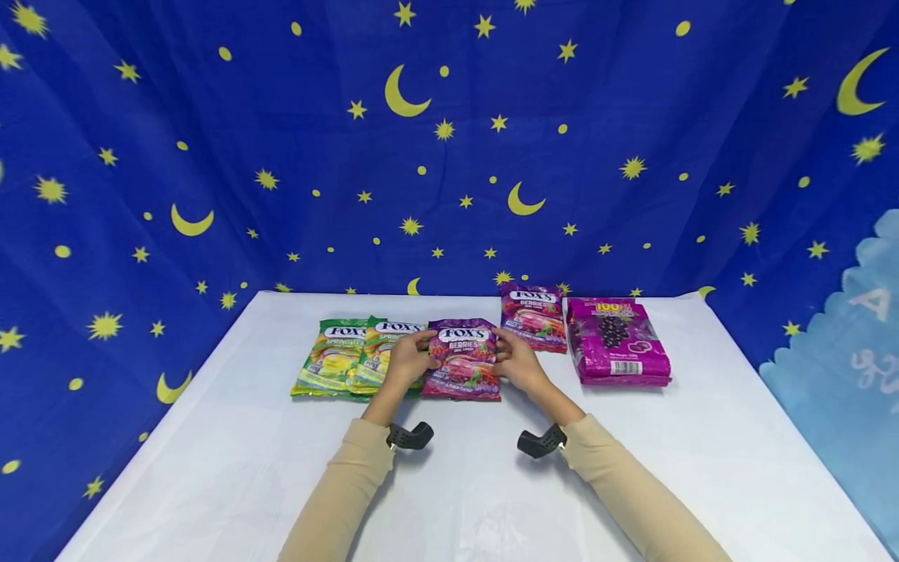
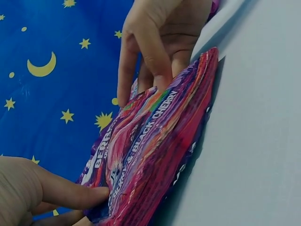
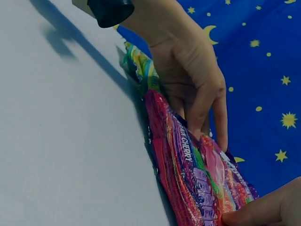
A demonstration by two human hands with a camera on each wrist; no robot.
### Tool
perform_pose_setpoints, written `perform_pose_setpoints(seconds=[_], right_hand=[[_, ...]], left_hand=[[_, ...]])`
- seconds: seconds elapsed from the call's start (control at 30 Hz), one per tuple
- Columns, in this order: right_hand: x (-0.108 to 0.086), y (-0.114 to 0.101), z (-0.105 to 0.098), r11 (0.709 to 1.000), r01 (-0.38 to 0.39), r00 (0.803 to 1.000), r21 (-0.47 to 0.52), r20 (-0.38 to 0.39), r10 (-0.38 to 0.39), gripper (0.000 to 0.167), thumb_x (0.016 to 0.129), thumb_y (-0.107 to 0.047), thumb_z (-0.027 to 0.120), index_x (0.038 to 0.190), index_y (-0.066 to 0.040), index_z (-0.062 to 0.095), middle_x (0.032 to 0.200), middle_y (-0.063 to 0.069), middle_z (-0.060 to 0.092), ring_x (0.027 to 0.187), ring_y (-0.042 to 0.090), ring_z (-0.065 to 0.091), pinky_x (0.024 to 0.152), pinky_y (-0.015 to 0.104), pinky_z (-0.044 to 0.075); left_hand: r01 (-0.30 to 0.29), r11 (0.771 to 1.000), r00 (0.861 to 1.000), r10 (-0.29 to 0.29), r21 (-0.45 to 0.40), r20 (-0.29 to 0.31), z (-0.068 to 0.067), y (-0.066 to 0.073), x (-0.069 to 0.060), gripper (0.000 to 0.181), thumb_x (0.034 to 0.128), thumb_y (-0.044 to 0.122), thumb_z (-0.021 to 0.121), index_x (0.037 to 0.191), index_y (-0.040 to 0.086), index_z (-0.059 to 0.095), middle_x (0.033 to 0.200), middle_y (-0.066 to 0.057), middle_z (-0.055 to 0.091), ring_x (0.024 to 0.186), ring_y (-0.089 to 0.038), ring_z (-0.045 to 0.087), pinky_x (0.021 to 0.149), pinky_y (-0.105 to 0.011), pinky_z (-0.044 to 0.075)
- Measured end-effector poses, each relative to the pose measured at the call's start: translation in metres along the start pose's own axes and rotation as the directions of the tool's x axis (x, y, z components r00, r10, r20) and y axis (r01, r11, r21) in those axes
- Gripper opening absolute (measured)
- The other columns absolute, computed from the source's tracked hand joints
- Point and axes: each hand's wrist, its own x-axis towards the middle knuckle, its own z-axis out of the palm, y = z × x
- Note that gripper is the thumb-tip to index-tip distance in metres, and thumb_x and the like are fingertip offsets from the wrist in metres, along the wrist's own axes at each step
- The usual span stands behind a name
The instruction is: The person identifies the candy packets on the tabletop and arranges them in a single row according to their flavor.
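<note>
On a white table (image 1: 463, 492), left hand (image 1: 406, 362), right hand (image 1: 523, 365), both gripping one FOX'S BERRIES bag (image 1: 463, 368) (another bag (image 1: 535, 316) behind)

The left hand (image 1: 409, 363) and right hand (image 1: 521, 363) hold a purple plastic Fox's Berries bag (image 1: 463, 365) by its sides at a white table (image 1: 477, 499). Left of it two green-and-yellow plastic Fox's bags (image 1: 332, 361) overlap; right lie another purple plastic bag (image 1: 534, 318) and a magenta grape-printed packet (image 1: 618, 342).
</note>
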Motion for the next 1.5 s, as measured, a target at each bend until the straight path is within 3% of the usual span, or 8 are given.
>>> perform_pose_setpoints(seconds=[0.37, 0.6, 0.87, 0.97, 1.13, 1.23, 1.37, 1.5], right_hand=[[-0.001, -0.006, -0.001, 0.984, -0.013, 0.999, -0.18, -0.037, 0.006, 0.078, 0.068, 0.017, 0.068, 0.141, 0.004, 0.044, 0.124, 0.024, 0.056, 0.108, 0.034, 0.058, 0.09, 0.042, 0.051], [0.0, 0.0, -0.006, 0.997, -0.037, 0.999, -0.07, -0.038, 0.035, 0.074, 0.07, 0.017, 0.068, 0.139, 0.007, 0.044, 0.123, 0.025, 0.056, 0.11, 0.037, 0.057, 0.091, 0.039, 0.051], [-0.006, -0.005, -0.018, 0.995, -0.056, 0.998, 0.083, -0.023, 0.058, 0.067, 0.075, 0.015, 0.065, 0.138, 0.01, 0.043, 0.124, 0.03, 0.052, 0.108, 0.042, 0.057, 0.078, 0.032, 0.057], [-0.011, -0.01, -0.026, 0.99, -0.06, 0.997, 0.127, -0.03, 0.065, 0.063, 0.078, 0.015, 0.061, 0.138, 0.012, 0.041, 0.126, 0.032, 0.05, 0.11, 0.045, 0.055, 0.077, 0.032, 0.057], [-0.008, -0.01, -0.039, 0.991, -0.052, 0.988, 0.127, -0.14, 0.07, 0.054, 0.083, 0.012, 0.06, 0.135, 0.011, 0.044, 0.127, 0.03, 0.053, 0.103, 0.033, 0.062, 0.078, 0.028, 0.056], [-0.007, -0.015, -0.05, 0.991, -0.063, 0.977, 0.115, -0.194, 0.084, 0.053, 0.084, 0.008, 0.062, 0.136, 0.008, 0.046, 0.128, 0.027, 0.055, 0.106, 0.031, 0.06, 0.08, 0.024, 0.053], [-0.004, -0.02, -0.064, 0.992, -0.073, 0.963, 0.103, -0.25, 0.097, 0.056, 0.085, 0.006, 0.061, 0.138, 0.006, 0.044, 0.132, 0.025, 0.052, 0.116, 0.035, 0.054, 0.089, 0.03, 0.049], [0.0, -0.023, -0.071, 0.995, -0.075, 0.958, 0.073, -0.27, 0.092, 0.058, 0.086, 0.004, 0.06, 0.14, 0.006, 0.041, 0.134, 0.026, 0.049, 0.118, 0.036, 0.049, 0.098, 0.04, 0.043]], left_hand=[[-0.052, 0.998, 0.999, 0.053, 0.026, -0.002, 0.001, 0.002, -0.003, 0.059, 0.0675, -0.01, 0.075, 0.123, 0.005, 0.066, 0.112, -0.019, 0.066, 0.106, -0.034, 0.06, 0.084, -0.044, 0.053], [-0.004, 0.999, 0.999, 0.006, -0.037, 0.05, -0.001, 0.004, -0.003, 0.059, 0.0724, -0.009, 0.073, 0.129, 0.005, 0.062, 0.122, -0.02, 0.061, 0.113, -0.036, 0.056, 0.08, -0.042, 0.055], [-0.101, 0.983, 0.994, 0.104, 0.153, -0.013, 0.0, 0.018, -0.009, 0.056, 0.0713, -0.008, 0.077, 0.125, 0.001, 0.063, 0.105, -0.018, 0.067, 0.083, -0.026, 0.061, 0.067, -0.036, 0.052], [-0.123, 0.981, 0.992, 0.128, 0.152, -0.02, -0.001, 0.02, -0.007, 0.055, 0.0726, -0.008, 0.076, 0.125, 0.003, 0.063, 0.109, -0.017, 0.066, 0.083, -0.025, 0.06, 0.065, -0.035, 0.05], [-0.154, 0.987, 0.987, 0.156, 0.041, -0.046, 0.004, 0.021, 0.001, 0.049, 0.076, -0.004, 0.076, 0.123, 0.005, 0.065, 0.116, -0.016, 0.065, 0.104, -0.031, 0.061, 0.084, -0.042, 0.052], [-0.162, 0.98, 0.986, 0.158, -0.115, -0.048, 0.011, 0.025, 0.004, 0.046, 0.0777, -0.006, 0.073, 0.122, 0.002, 0.064, 0.117, -0.017, 0.064, 0.108, -0.032, 0.06, 0.09, -0.042, 0.05], [-0.089, 0.92, 0.993, 0.114, -0.382, 0.044, 0.022, 0.036, 0.01, 0.044, 0.0827, -0.006, 0.066, 0.126, -0.001, 0.061, 0.123, -0.022, 0.06, 0.112, -0.031, 0.058, 0.092, -0.039, 0.05], [-0.003, 0.882, 0.991, 0.066, -0.472, 0.118, 0.033, 0.048, 0.021, 0.043, 0.0851, -0.005, 0.064, 0.128, 0.0, 0.06, 0.128, -0.025, 0.057, 0.112, -0.032, 0.059, 0.095, -0.041, 0.049]])
